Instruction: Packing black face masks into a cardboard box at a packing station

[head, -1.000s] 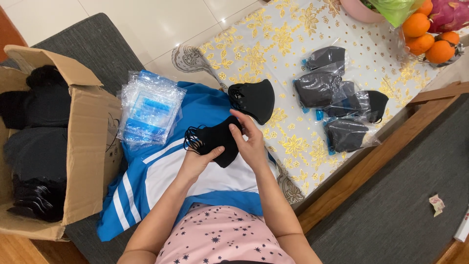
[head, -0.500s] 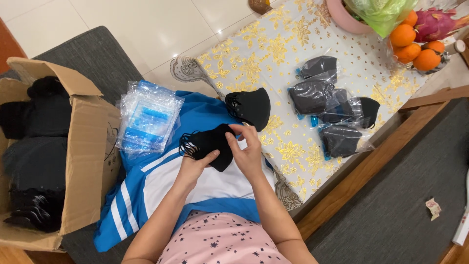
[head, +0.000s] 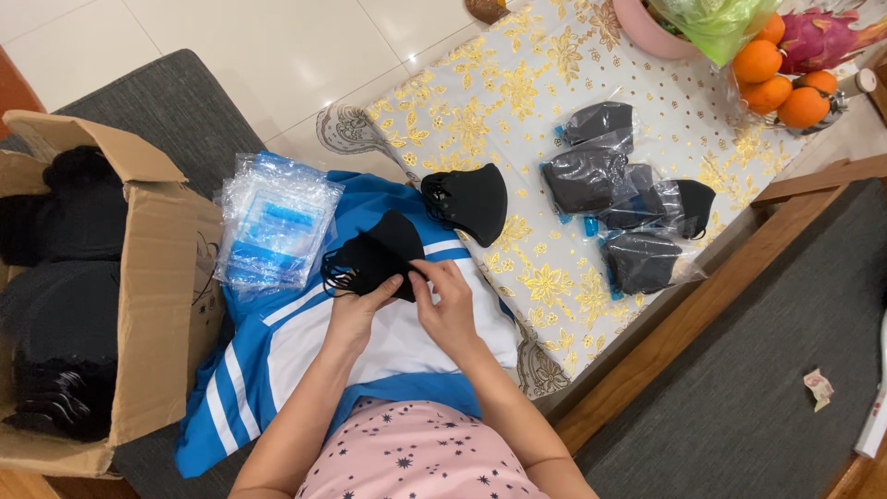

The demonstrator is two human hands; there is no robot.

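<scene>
While both hands pinch one black mask (head: 374,259) over the blue cloth (head: 277,360), left hand (head: 356,314) grips its edge; right hand (head: 448,300) closes on it; another mask (head: 471,199) lies at two o'clock.

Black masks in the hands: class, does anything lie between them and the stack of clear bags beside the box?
Nothing visible does. Both hands hold the black masks; only blue cloth separates them from the clear bags.

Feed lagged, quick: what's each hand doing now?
Left hand: closed on the stack of black masks.
Right hand: fingers pinching the same stack.
</scene>
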